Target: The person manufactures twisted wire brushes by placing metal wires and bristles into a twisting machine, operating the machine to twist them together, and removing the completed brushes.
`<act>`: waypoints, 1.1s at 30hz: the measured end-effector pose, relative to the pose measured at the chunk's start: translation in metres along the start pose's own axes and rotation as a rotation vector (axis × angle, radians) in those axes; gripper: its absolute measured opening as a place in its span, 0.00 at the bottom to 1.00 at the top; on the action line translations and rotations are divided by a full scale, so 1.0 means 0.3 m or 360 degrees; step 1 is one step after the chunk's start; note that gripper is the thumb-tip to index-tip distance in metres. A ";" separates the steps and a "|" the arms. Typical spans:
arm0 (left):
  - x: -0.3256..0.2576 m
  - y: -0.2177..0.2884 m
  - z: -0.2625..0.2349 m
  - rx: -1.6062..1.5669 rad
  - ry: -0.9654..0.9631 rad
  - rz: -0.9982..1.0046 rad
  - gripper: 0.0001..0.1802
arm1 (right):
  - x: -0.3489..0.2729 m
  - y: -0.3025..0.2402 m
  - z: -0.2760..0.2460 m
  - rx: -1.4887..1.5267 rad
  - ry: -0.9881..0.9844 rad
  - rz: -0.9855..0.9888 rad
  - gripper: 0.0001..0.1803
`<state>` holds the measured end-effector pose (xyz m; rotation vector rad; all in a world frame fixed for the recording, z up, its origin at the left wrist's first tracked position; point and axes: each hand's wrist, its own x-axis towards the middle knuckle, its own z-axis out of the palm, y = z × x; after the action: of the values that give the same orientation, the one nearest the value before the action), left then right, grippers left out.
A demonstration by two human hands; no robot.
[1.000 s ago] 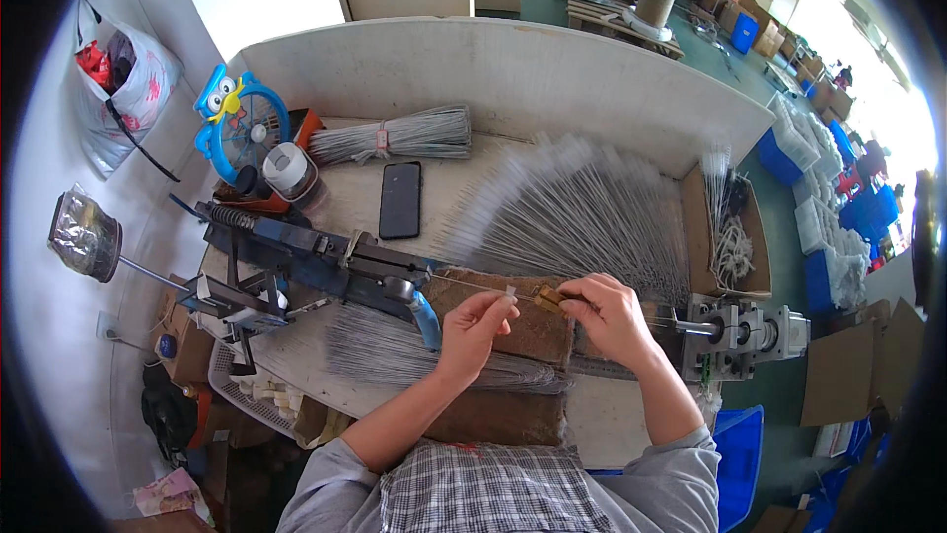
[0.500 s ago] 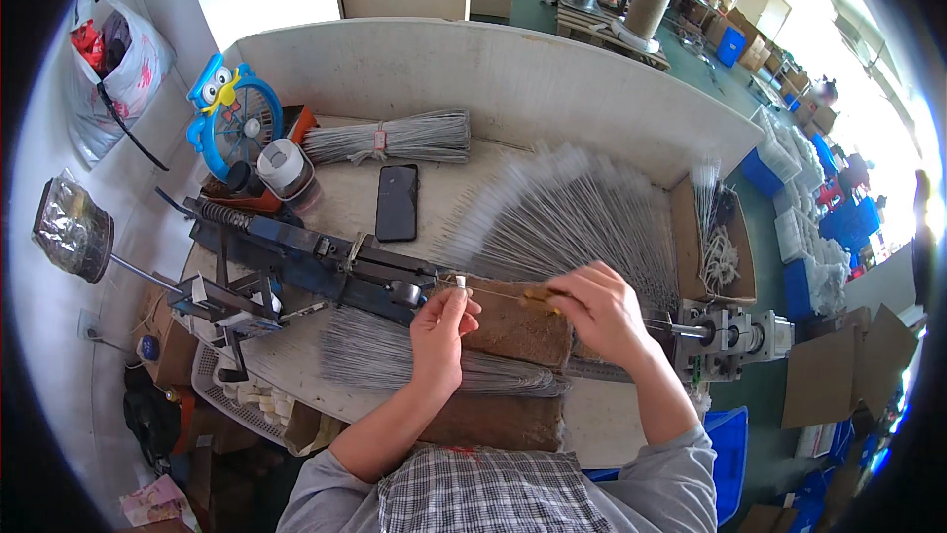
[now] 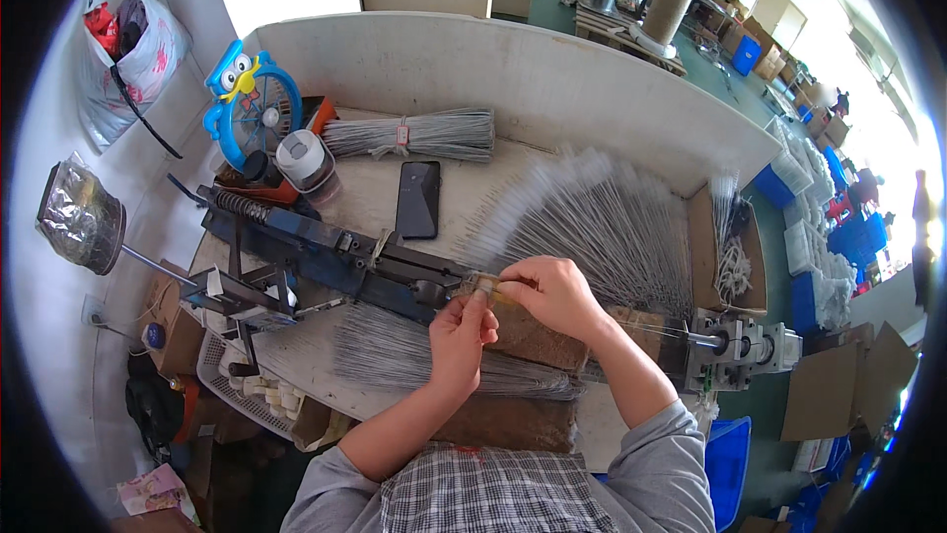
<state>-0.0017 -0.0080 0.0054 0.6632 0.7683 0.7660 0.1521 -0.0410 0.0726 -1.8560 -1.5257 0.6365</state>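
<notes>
Left hand [image 3: 459, 336] and right hand [image 3: 552, 291], fingers pinched on small tan piece [image 3: 483, 284], beside blue machine [image 3: 326, 252]

A small pale piece [image 3: 483, 284] pinched between left hand [image 3: 461, 334] and right hand [image 3: 554, 293] was too small to identify; fingers hid most of it.

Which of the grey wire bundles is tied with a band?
The far bundle, beside the blue fan. A band cinches its middle, while the fanned spread and the heap by the left hand lie loose.
</notes>
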 end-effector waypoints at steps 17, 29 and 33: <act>0.019 -0.017 0.033 -0.0459 0.0006 -0.0022 0.12 | -0.065 -0.020 0.095 -0.0613 0.0734 -0.0509 0.17; 0.003 -0.019 0.036 -0.0600 0.0018 -0.0020 0.05 | -0.095 -0.018 0.081 -0.0672 0.0649 -0.0615 0.12; 0.007 -0.036 0.047 -0.0536 -0.0031 0.0079 0.06 | -0.106 -0.012 0.056 -0.0680 0.0614 -0.0600 0.12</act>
<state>0.0144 -0.0159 0.0043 0.3867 0.5881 0.9082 0.1310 -0.0687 0.0630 -1.7731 -1.7631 -0.2291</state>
